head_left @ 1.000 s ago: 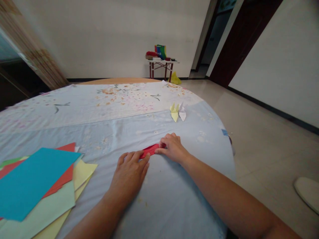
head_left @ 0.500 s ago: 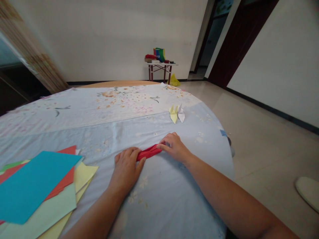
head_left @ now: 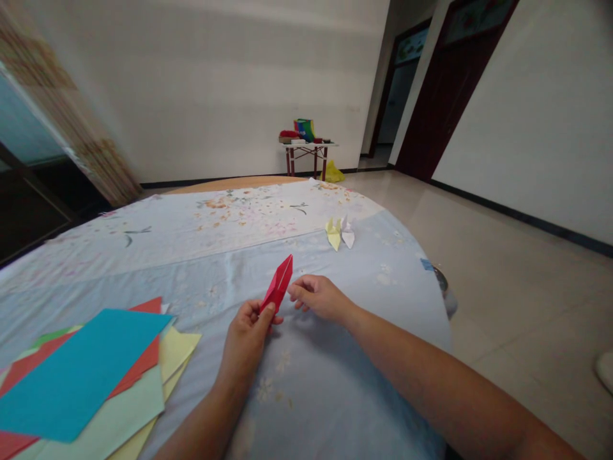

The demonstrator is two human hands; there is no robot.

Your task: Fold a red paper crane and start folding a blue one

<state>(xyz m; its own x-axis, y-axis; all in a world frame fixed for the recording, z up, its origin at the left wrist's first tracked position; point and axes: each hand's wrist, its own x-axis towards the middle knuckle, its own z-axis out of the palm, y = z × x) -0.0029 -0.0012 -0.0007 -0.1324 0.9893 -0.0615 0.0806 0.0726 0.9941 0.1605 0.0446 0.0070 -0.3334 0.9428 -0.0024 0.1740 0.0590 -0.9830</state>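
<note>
My left hand (head_left: pixel 248 333) pinches the lower end of a narrow folded red paper (head_left: pixel 278 289), which points up and away above the tablecloth. My right hand (head_left: pixel 316 296) hovers just right of the paper with its fingers loosely curled and nothing visible in them; it does not touch the paper. Both hands are over the pale blue floral tablecloth (head_left: pixel 335 383) of a round table.
A stack of coloured sheets (head_left: pixel 81 377), blue on top, lies at the left. Two small folded paper figures, yellow (head_left: pixel 334 234) and white (head_left: pixel 347 232), stand further back. The table edge (head_left: pixel 443 300) runs on the right, tiled floor beyond. A small table (head_left: pixel 306 153) stands by the far wall.
The red paper lay flat under both hands; now my left hand has lifted it so it tilts upward, and my right hand has let go of it.
</note>
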